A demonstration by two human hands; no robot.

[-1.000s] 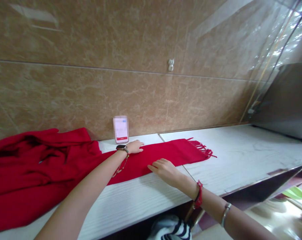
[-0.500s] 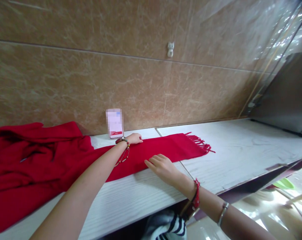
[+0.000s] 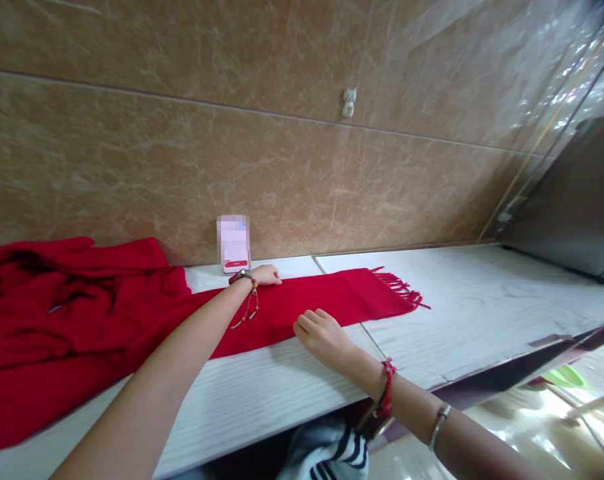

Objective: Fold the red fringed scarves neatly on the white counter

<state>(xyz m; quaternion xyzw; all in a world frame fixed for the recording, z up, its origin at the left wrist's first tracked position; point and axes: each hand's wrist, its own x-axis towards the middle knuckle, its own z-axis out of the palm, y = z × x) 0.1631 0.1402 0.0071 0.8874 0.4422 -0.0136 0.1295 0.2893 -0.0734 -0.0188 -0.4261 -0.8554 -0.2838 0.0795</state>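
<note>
Red scarf (image 3: 342, 293) is lying flat along the worktop (image 3: 482, 280), fringe (image 3: 402, 287) pointing right. Other end is running into a rumpled red cloth heap (image 3: 82, 333) on the left; can't tell if that's all one piece.

Left hand (image 3: 267, 275) is resting at the scarf's far edge, fingers curled in, thumb side down near the cloth. Right hand (image 3: 322, 337) is sitting at the near edge, nearer the fringe, fingers bent and close together. Can't tell whether either one is pinching fabric; fingertips are hiding underneath.

Handling, my read: soft, light, limp, no stiffness at all. Matte face is suggesting wool-type grip, so not slippery against skin, though it could be sliding on the smooth worktop. Not fragile, but the tassels look like tangling or snagging easily. Best hold: both long edges, thumb on top and fingers under, opposite each other so the strip isn't skewing. I'd be avoiding the fringe as a grab point. Heap end is probably adding drag, being bulkier and full of folds.

Around it: phone (image 3: 235, 241) is leaning upright on the tiled wall (image 3: 182, 173), just beyond the left wrist. Small white cat figure (image 3: 349, 103) is sitting on the wall higher up. Striped cloth (image 3: 349, 457) is showing below the worktop's near edge.
</note>
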